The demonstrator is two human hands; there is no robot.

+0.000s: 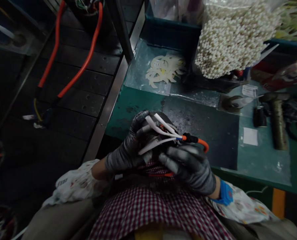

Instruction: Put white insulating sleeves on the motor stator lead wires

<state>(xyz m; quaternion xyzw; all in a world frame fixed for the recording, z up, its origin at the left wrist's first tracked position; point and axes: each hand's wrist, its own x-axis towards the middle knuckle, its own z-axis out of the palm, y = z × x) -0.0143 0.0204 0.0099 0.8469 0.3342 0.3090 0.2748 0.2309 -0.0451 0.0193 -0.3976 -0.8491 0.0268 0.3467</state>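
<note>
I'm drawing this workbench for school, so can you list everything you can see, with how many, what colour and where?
white wires: a few, white, between the two hands
orange wire: one, orange, curling right from the hands
orange cables: two, orange, top left
bag of sticks: one, white, top right
flat cut-outs: a pile, cream, back of table
hammer: one, dark, table's right side
paper slip: one, white, left of hammer
table: one, green, in front
apron: one, red-and-white checked, on lap
left hand: one, grey glove, grip shut on white wires
right hand: one, grey glove, under orange wire
</note>
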